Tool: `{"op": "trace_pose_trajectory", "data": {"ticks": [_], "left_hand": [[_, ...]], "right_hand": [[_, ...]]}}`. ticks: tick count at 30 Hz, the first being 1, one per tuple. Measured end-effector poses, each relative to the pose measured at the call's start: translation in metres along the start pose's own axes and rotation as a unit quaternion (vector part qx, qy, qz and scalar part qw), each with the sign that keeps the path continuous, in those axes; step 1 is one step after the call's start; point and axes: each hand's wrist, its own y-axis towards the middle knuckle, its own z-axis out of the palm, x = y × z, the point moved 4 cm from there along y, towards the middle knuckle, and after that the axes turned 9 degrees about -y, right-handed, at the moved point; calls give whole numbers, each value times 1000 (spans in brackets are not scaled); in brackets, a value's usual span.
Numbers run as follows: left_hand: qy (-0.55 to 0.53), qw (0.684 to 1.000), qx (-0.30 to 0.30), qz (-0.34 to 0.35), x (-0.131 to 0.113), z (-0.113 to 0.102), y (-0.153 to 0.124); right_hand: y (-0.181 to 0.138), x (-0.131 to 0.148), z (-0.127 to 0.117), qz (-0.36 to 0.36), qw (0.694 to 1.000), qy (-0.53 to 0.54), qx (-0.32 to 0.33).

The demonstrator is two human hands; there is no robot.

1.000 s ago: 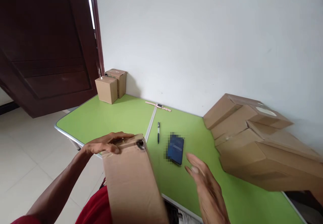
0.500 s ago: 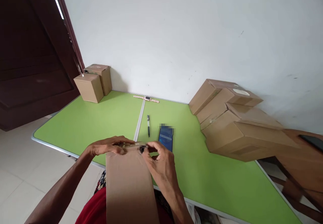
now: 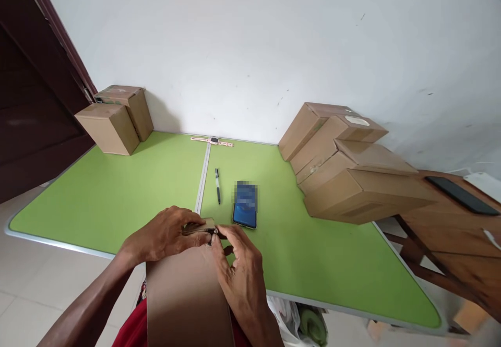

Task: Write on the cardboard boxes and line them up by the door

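A tall brown cardboard box (image 3: 188,295) leans against my body at the table's near edge, its top end toward the table. My left hand (image 3: 166,235) is closed over that top end, fingers behind and thumb along the near edge. At the top right corner, my right hand (image 3: 238,263) pinches with thumb and fingertips. A small dark bit (image 3: 213,236) shows between the two hands there; the fingers hide most of it. A strip of shiny tape (image 3: 199,227) runs along the box's top. Beyond my hands a phone (image 3: 245,214) lies face up on the table.
The green table (image 3: 313,263) meets a white wall. On it are a pen (image 3: 217,186), a pink-strapped watch (image 3: 214,141), two boxes (image 3: 113,128) at left and several stacked boxes (image 3: 352,180) at right. A wooden table (image 3: 450,232) bears a black phone (image 3: 462,194).
My left hand has slid right along the box top, bringing its thumb near the corner beside my right fingertips. The view has shifted right, so the tabletop things appear further left.
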Motion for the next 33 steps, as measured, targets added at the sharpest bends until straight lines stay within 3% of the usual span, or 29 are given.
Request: {"op": "trace_pose_trajectory", "data": {"ticks": [7,14,18,20,25,29,33], "left_hand": [[56,995,-66,-38,-11,14,-5],[37,994,-92,-45,-3,18,-11],[25,995,-94,-34,5,11,-17],[24,994,-100,-29,9,8,-19],[32,992,-115,-31,11,9,-17],[25,992,-115,-45,11,12,-12],[25,996,-86,-26,16,11,-14]], "right_hand": [[7,0,2,5,1000,9,28],[8,1,5,38,998,7,52],[24,-19,2,71,983,72,153],[46,-34,6,92,979,45,177],[111,-68,43,138,965,-156,157],[132,-87,80,182,952,-169,178],[134,-95,83,205,950,-118,203]]}}
